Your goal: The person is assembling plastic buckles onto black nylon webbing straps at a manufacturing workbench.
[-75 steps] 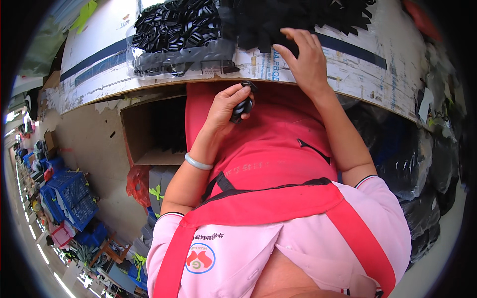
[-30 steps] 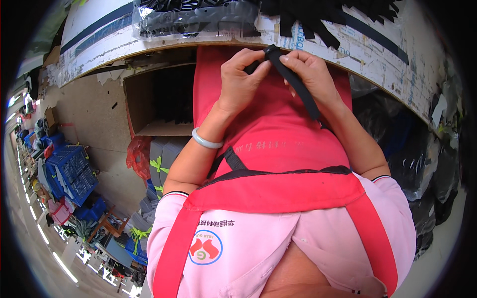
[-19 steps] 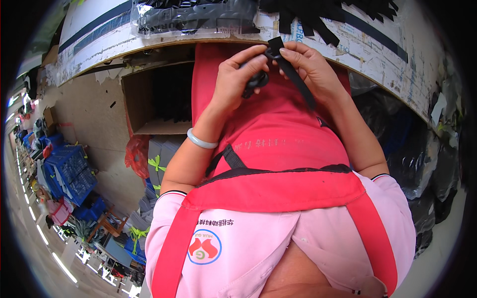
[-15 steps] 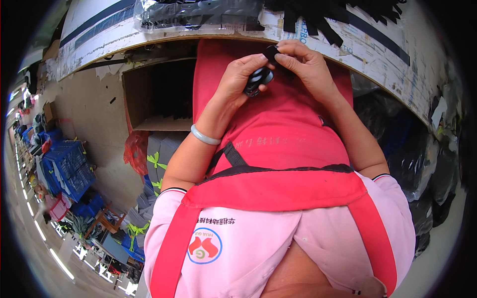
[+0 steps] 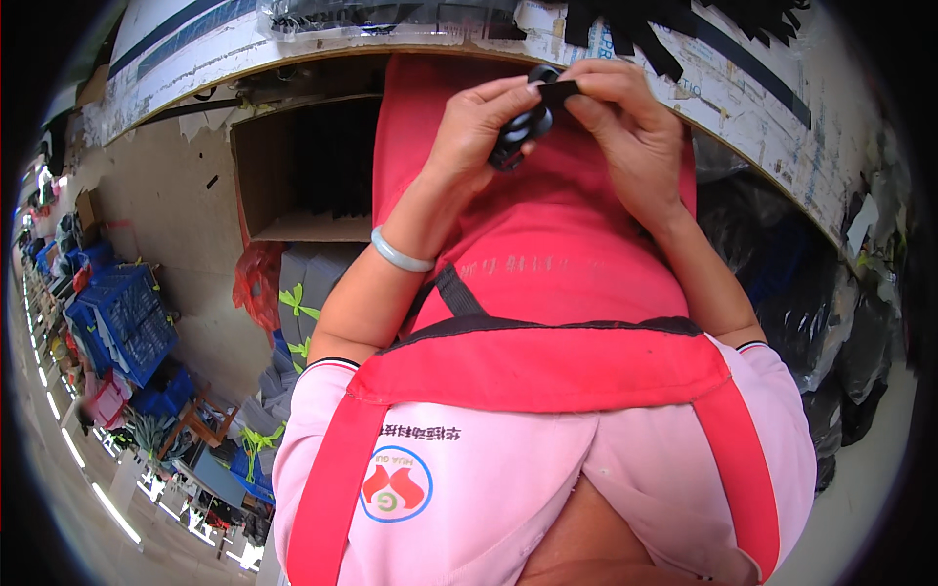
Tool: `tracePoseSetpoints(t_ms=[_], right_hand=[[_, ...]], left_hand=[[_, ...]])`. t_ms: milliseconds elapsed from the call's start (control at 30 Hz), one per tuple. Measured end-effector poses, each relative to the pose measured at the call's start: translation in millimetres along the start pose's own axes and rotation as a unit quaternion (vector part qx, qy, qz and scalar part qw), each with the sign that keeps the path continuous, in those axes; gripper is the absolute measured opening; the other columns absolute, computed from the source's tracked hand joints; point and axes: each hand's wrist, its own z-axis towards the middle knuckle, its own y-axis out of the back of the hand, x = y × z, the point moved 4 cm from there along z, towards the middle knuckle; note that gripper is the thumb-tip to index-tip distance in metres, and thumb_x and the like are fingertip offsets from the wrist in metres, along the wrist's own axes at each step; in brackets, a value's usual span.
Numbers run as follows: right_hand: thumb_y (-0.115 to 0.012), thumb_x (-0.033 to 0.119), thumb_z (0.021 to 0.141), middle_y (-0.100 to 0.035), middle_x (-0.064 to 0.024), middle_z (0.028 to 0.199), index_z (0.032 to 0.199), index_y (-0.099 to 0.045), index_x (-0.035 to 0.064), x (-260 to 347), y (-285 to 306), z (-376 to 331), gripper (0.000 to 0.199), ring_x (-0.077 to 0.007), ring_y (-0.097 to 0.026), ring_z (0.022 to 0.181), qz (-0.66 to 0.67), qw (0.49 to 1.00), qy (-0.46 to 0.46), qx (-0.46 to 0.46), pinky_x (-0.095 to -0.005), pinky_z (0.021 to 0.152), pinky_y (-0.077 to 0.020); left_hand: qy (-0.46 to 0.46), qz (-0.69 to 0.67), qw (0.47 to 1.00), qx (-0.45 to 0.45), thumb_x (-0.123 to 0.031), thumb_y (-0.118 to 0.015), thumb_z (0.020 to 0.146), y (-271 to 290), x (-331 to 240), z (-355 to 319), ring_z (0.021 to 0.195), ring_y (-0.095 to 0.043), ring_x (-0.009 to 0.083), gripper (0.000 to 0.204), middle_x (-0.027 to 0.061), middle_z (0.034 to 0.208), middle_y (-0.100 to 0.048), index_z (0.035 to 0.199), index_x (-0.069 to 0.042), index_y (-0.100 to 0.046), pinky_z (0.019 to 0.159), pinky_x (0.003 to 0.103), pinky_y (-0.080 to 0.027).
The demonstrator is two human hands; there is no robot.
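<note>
From afar, I have the bare left hand (image 5: 486,122) curled, just beside the bare right hand (image 5: 633,122), whose thumb and fingertips close in a pinch (thumbs facing each other); the bare left forearm (image 5: 363,293) and bare right forearm (image 5: 708,264) slant inward.

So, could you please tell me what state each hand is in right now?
Left hand: closed, holding glossy black plastic buckles.
Right hand: fingertips closed, pinching a black webbing strap.
</note>
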Motion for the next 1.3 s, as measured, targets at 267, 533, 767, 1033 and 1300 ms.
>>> tracePoseSetpoints(t_ms=[267, 533, 767, 1033, 1300], right_hand=[[-0.064, 0.013, 0.091, -0.057, -0.0001, 0.070, 0.087, -0.060, 0.0025, -15.2, 5.8, -12.9, 0.012, -0.0044, -0.053, 0.054, 0.107, 0.928, -0.348, 0.076, -0.0188, 0.046, -0.0443], [-0.064, 0.018, 0.092, -0.058, -0.0016, 0.071, 0.087, -0.058, 0.0019, -25.8, -8.1, -14.3, 0.017, -0.0064, -0.057, 0.057, 0.224, 0.901, -0.371, 0.034, -0.0197, 0.048, -0.0476], [-0.063, 0.025, 0.093, -0.058, 0.0012, 0.071, 0.097, -0.065, 0.0035, -36.7, 9.5, -8.4, 0.022, -0.0035, -0.055, 0.059, 0.224, 0.880, -0.392, 0.148, -0.0165, 0.052, -0.0455], [-0.065, 0.022, 0.092, -0.063, -0.0002, 0.084, 0.094, -0.064, 0.0028, -37.9, 7.6, -8.2, 0.019, -0.0051, -0.059, 0.073, 0.140, 0.948, -0.272, 0.084, -0.0194, 0.068, -0.0504], [-0.065, 0.010, 0.090, -0.063, -0.0004, 0.087, 0.096, -0.059, 0.0019, -46.9, 7.6, -3.6, 0.011, -0.0080, -0.061, 0.078, 0.112, 0.963, -0.244, 0.034, -0.0222, 0.071, -0.0528]], left_hand=[[-0.138, 0.142, 0.978, -0.068, -0.014, -0.071, 0.086, 2.2, -11.9, -3.7, 0.052, -0.056, 0.0068, 0.023, 0.0039, 0.073, -0.066, 0.104, 0.000, -0.069, 0.045, 0.019, -0.042], [-0.304, 0.302, 0.903, -0.031, -0.003, -0.071, 0.083, -5.4, -19.4, -11.6, 0.073, -0.060, 0.0083, 0.016, 0.0031, 0.085, -0.066, 0.098, 0.000, -0.071, 0.060, 0.021, -0.047], [-0.442, 0.446, 0.777, 0.043, 0.002, -0.074, 0.075, -14.7, -27.5, -33.4, 0.074, -0.063, 0.0179, 0.024, 0.0082, 0.086, -0.064, 0.097, -0.007, -0.073, 0.063, 0.026, -0.051], [-0.450, 0.491, 0.742, 0.079, 0.001, -0.075, 0.074, -21.9, -27.1, -47.4, 0.072, -0.061, 0.0190, 0.028, 0.0068, 0.089, -0.061, 0.099, -0.010, -0.072, 0.059, 0.028, -0.050], [-0.320, 0.370, 0.870, 0.057, -0.001, -0.070, 0.082, -8.7, -12.4, -51.0, 0.069, -0.060, 0.0119, 0.017, 0.0048, 0.088, -0.063, 0.099, -0.004, -0.071, 0.056, 0.023, -0.047]])
